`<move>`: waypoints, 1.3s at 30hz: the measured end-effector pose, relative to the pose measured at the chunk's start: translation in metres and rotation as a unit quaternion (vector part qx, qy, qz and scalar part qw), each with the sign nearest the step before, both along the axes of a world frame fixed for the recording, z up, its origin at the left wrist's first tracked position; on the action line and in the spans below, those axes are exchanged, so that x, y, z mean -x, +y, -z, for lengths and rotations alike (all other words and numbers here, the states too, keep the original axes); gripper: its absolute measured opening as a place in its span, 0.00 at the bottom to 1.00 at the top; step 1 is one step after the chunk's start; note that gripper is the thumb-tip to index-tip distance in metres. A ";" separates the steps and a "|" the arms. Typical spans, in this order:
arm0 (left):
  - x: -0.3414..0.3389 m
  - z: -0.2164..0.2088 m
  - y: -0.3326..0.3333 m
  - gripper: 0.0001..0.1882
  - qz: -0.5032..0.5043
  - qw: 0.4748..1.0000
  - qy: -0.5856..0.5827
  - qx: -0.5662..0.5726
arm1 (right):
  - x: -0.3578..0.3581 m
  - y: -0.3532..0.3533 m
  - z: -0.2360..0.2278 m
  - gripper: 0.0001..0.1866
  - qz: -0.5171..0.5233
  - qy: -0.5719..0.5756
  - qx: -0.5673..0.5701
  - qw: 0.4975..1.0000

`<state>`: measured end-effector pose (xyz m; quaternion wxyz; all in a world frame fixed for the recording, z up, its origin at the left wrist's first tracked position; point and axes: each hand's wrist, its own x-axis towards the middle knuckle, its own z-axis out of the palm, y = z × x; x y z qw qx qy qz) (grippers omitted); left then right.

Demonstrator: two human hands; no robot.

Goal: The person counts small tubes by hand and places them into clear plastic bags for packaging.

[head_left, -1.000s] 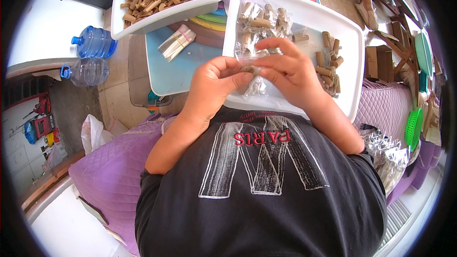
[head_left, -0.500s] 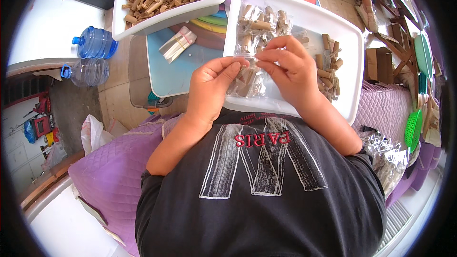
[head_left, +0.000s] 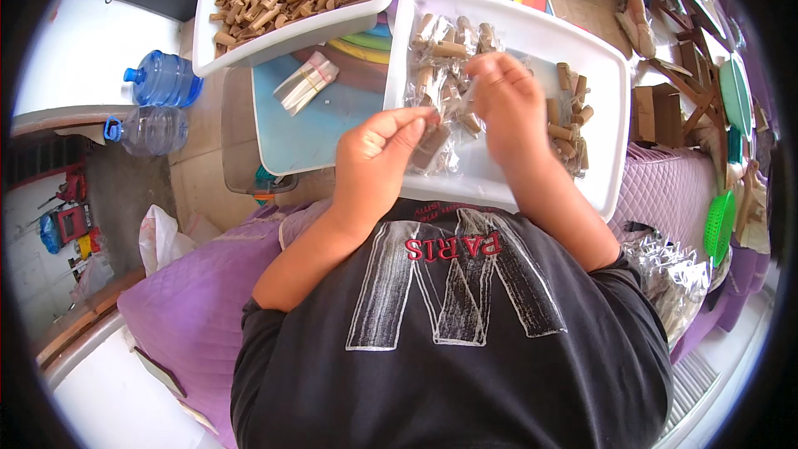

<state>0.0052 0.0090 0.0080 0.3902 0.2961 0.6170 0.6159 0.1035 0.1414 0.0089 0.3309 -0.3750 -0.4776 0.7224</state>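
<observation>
My left hand (head_left: 374, 158) pinches the top of a small clear plastic bag (head_left: 431, 148) with a brown piece inside, between thumb and forefinger. The bag hangs over the near left part of a white tub (head_left: 608, 162). To its right, my right hand (head_left: 511, 104) is raised over the tub with its fingertips pressed together. It is slightly blurred, and what it holds, if anything, cannot be made out. Several bagged brown pieces (head_left: 449, 50) lie in the tub beyond my hands. Another group of brown pieces (head_left: 567, 131) lies along the tub's right side.
A white bin (head_left: 380, 0) heaped with loose brown half-round pieces stands at the far left. A banded bundle of clear bags (head_left: 306, 83) lies on the blue surface. Two water jugs (head_left: 162, 79) stand farther left. Shiny plastic packaging (head_left: 669, 278) sits at the right.
My hands were close together at the bag's top. My right hand has moved up and away to the right; my left hand still holds the bag, slightly lower.
</observation>
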 end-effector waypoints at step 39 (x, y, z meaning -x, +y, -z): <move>0.014 -0.003 -0.007 0.14 -0.048 0.997 -0.064 -0.013 | -0.021 0.021 -0.015 0.11 -0.319 -0.165 -0.086 0.929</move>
